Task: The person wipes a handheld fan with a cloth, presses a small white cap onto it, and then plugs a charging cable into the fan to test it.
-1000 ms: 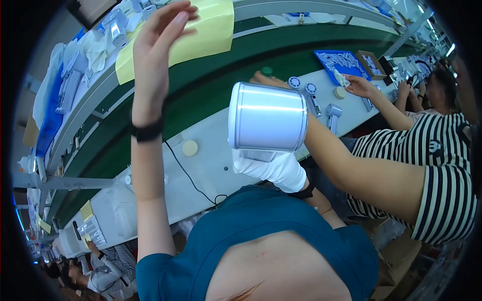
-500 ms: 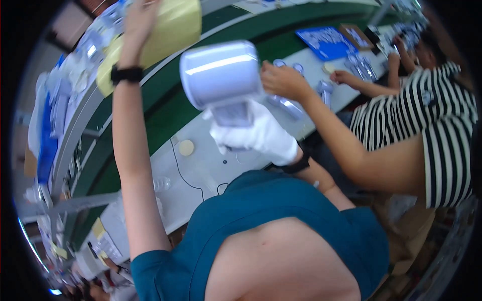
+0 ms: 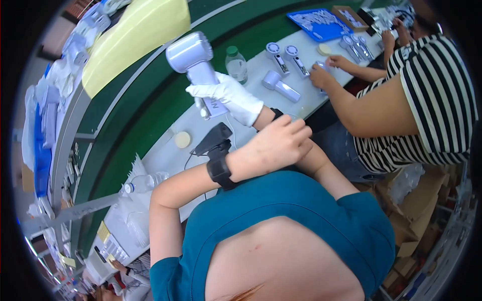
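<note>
— Fingers of the gloved right hand [image 3: 228,95] wrap the handle of a pale lilac hair dryer [image 3: 193,60], lifted above the white bench [image 3: 251,135]. The bare left hand [image 3: 273,145] is curled shut, resting on the right forearm, holding nothing visible.

— How far along?

— Seemingly mid-check: it's in hand, not set down. More dryers [image 3: 281,85] lie far right. It looks clean, barrel pointing left.

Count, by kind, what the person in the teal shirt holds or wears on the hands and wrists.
White glove: 1
Black wristbands: 2
Silver device, held: 1
Total: 4
</note>
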`<state>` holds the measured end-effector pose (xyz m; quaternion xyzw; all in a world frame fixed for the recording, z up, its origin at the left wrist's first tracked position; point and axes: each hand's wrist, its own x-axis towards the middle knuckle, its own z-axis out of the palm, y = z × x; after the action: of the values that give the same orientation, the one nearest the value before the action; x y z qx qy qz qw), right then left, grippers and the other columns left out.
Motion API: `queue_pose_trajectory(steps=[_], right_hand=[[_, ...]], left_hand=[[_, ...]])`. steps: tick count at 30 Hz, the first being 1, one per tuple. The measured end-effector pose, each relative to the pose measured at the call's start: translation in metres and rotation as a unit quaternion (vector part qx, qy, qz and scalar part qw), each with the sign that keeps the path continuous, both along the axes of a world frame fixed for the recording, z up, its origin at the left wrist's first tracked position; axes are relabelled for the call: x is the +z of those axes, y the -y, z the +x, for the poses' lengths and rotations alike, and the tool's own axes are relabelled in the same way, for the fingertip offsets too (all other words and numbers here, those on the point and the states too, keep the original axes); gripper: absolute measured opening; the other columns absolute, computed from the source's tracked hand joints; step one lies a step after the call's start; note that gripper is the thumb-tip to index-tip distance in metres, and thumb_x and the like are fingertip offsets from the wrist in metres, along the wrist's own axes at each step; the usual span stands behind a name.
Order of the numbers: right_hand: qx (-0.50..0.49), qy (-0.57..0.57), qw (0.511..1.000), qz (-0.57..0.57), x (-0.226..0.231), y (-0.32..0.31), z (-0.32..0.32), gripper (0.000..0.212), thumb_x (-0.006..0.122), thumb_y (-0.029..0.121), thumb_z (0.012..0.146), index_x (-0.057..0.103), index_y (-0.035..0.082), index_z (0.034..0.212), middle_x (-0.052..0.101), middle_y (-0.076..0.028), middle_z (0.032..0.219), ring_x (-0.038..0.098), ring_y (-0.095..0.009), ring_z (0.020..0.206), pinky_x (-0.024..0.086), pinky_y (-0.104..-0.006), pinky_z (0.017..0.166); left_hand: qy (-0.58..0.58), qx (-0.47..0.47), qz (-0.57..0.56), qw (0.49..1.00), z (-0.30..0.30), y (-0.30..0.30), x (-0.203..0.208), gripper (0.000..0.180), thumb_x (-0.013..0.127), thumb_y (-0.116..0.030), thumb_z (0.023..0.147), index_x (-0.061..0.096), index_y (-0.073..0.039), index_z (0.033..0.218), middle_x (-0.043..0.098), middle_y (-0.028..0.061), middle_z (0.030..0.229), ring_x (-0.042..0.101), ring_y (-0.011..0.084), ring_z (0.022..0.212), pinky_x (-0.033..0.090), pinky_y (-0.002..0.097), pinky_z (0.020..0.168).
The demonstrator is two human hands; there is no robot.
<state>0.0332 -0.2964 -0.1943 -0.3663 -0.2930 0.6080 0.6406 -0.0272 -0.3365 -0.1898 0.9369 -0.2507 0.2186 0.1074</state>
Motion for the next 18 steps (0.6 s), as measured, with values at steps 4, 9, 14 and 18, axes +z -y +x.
queue_pose_trajectory(steps=[4, 9, 14, 18], right_hand=[[-0.026, 0.030, 0.999, 0.001, 0.001, 0.004, 0.004, 0.025, 0.063, 0.021, 0.078, 0.049, 0.006, 0.092, 0.054, -0.003, 0.066, 0.054, -0.012, 0.052, 0.044, -0.0238, 0.051], [-0.038, 0.053, 0.998, -0.011, 0.001, 0.004, -0.004, 0.026, 0.063, 0.019, 0.078, 0.050, 0.005, 0.096, 0.055, -0.003, 0.067, 0.054, -0.012, 0.053, 0.044, -0.0235, 0.051], [-0.056, 0.098, 0.994, 0.010, -0.005, 0.007, -0.002, 0.033, 0.065, 0.017, 0.077, 0.050, 0.004, 0.103, 0.057, -0.002, 0.075, 0.053, -0.009, 0.056, 0.044, -0.0231, 0.051], [-0.011, 0.127, 0.992, 0.016, 0.007, 0.013, -0.018, 0.038, 0.068, 0.016, 0.075, 0.051, 0.005, 0.107, 0.059, -0.002, 0.083, 0.054, -0.008, 0.064, 0.045, -0.0228, 0.056]], left_hand=[[0.044, -0.013, 0.045, 0.998, -0.001, 0.009, -0.016, 0.014, 0.057, -0.015, 0.063, 0.059, -0.010, 0.076, 0.049, 0.0022, 0.078, 0.048, 0.0163, 0.075, 0.038, 0.0262, 0.064], [0.016, -0.039, -0.004, 0.999, -0.014, 0.001, -0.015, 0.009, 0.061, -0.013, 0.065, 0.060, -0.008, 0.073, 0.050, 0.0030, 0.077, 0.050, 0.0169, 0.075, 0.041, 0.0278, 0.063], [0.020, 0.067, -0.419, 0.905, -0.052, -0.041, 0.033, 0.009, 0.067, -0.003, 0.069, 0.064, -0.006, 0.076, 0.055, 0.0045, 0.082, 0.054, 0.0180, 0.073, 0.045, 0.0289, 0.059], [0.177, 0.353, -0.401, 0.827, -0.100, -0.073, 0.059, 0.017, 0.071, -0.006, 0.064, 0.067, -0.009, 0.080, 0.056, 0.0085, 0.095, 0.053, 0.0214, 0.092, 0.044, 0.0307, 0.072]])
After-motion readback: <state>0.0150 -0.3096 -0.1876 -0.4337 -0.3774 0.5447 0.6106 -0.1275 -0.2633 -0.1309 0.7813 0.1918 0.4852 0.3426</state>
